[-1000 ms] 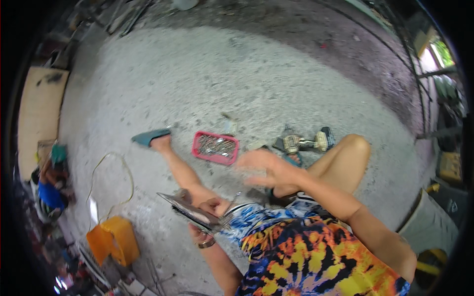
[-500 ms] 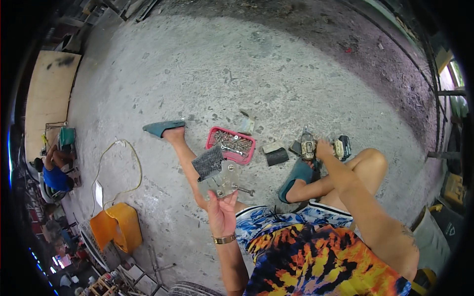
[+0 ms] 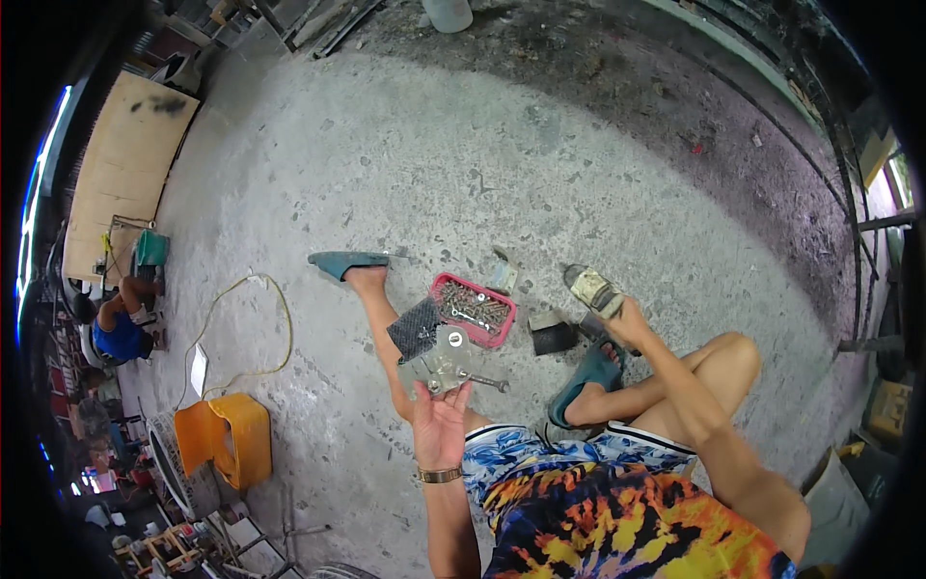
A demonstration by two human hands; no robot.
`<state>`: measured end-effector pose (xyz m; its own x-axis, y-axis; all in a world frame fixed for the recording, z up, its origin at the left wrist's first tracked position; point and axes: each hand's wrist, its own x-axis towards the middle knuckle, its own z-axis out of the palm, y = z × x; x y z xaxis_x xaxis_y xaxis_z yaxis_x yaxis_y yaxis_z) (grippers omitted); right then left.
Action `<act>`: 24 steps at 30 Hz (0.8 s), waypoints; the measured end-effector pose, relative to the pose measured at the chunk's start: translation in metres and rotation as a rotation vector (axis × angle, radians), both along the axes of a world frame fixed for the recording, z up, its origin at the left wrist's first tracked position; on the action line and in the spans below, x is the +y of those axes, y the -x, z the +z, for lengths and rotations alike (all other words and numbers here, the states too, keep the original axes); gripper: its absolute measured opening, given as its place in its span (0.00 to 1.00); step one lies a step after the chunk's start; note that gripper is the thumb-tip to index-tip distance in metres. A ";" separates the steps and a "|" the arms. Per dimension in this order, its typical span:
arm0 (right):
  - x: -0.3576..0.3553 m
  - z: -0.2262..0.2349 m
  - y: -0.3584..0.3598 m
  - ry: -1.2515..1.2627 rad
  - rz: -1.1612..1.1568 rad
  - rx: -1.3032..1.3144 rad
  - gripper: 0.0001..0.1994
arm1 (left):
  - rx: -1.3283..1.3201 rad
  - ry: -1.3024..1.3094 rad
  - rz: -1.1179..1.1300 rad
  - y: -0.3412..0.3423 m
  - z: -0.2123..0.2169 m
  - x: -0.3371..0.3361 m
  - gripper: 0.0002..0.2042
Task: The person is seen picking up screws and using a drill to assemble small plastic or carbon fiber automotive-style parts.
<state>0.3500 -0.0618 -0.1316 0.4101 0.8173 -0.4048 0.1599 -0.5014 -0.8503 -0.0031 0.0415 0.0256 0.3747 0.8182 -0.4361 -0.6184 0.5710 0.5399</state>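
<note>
Low over the concrete floor (image 3: 463, 174), both hands are at work! On the left side, the left hand (image 3: 440, 429) has a grey plate (image 3: 446, 359) pinched by its lower edge, fingertips up, palm turned to view, a gold watch (image 3: 440, 475) at the wrist. Up at the plate's far left corner sits a dark textured pad (image 3: 415, 328), and out to the right pokes a wrench (image 3: 487, 382); whether the fingers bear on that wrench too, I cannot tell.

Across to the right, the right hand (image 3: 630, 323) is closed around the drill (image 3: 593, 291), the drill's nose aimed up and away to the left, well apart from the plate. Does it clear the floor? Cannot tell from this angle!

Between the two, just beyond the plate, lies the pink basket (image 3: 509, 324), loaded with bolts (image 3: 470, 306). Near its far right corner rests a small bracket (image 3: 503, 272), and to its right, close by the right foot's slipper (image 3: 584, 386), a black block (image 3: 553, 337).

Over on the far left, a looped cord (image 3: 287, 328), an orange container (image 3: 248, 439) and a co-worker in blue (image 3: 118, 336).
</note>
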 end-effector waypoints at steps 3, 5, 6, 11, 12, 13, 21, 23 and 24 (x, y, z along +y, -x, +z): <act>-0.003 0.070 0.039 -0.303 0.041 0.124 0.19 | -0.039 -0.017 0.047 0.006 -0.005 -0.002 0.24; -0.008 0.116 0.058 -0.285 0.383 -0.016 0.19 | -0.023 -0.022 0.095 0.005 0.003 -0.002 0.22; -0.021 0.109 0.062 -0.554 0.535 -0.226 0.22 | -0.007 -0.019 0.136 -0.001 0.008 -0.003 0.20; -0.028 0.158 0.118 -0.578 0.480 0.139 0.24 | 0.111 -0.135 0.195 0.002 0.024 -0.009 0.21; -0.031 0.154 0.121 -0.579 0.487 0.135 0.24 | 0.124 -0.144 0.199 0.004 0.026 -0.012 0.21; -0.037 0.152 0.125 -0.519 0.468 0.209 0.25 | 0.119 -0.146 0.204 0.007 0.028 -0.013 0.21; -0.044 0.165 0.133 -0.380 0.453 0.385 0.24 | 0.130 -0.230 0.179 0.015 0.039 -0.030 0.23; -0.045 0.168 0.132 -0.378 0.480 0.379 0.24 | 0.125 -0.231 0.175 0.013 0.042 -0.033 0.22; -0.046 0.168 0.132 -0.381 0.511 0.335 0.24 | 0.127 -0.232 0.170 0.013 0.043 -0.034 0.22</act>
